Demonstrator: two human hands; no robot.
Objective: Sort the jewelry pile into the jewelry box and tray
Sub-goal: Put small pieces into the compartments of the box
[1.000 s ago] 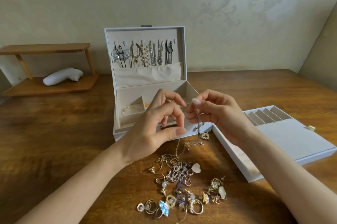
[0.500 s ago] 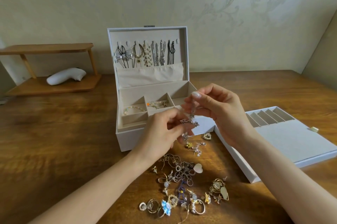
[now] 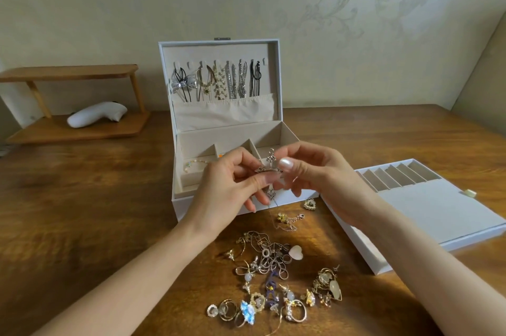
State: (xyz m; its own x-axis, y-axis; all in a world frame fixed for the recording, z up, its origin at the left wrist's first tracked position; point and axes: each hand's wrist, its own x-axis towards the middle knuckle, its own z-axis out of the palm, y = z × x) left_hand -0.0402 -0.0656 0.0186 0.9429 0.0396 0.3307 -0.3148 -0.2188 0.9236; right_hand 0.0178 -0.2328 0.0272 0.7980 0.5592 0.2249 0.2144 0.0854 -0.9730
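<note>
Where the two hands meet: one silver chain with small openwork charms (image 3: 271,157) is held in the air before the box front, and one end hangs below the fingers.
Left hand (image 3: 227,190): thumb and forefinger are closed in a pinch on the silver chain, and the other fingers are spread loosely downward.
Right hand (image 3: 325,179): thumb and forefinger are pinched on the same chain, just beside the other pinch, and the remaining fingers are curled.
Jewelry box (image 3: 277,75): one, white, hinged, lid upright. Three front compartments are counted, and one bead bracelet (image 3: 195,164) lies in the left one.
Hung necklaces (image 3: 224,83): one row in the lid. The number cannot be settled.
Tray (image 3: 438,207): one, white, flat, set right of the box, with a row of narrow slots at its far end.
Pile (image 3: 268,275): one tangled heap of rings, earrings and chains on the brown wooden table (image 3: 82,212). One white heart-shaped piece (image 3: 296,250) and one blue-stone ring (image 3: 247,309) are noted.
Loose pieces: two lie between pile and box, a gold heart-shaped piece (image 3: 309,203) and a yellow-charmed chain (image 3: 286,219).
Change: the chain is held higher against the box than half a second ago. The pile is unchanged.
</note>
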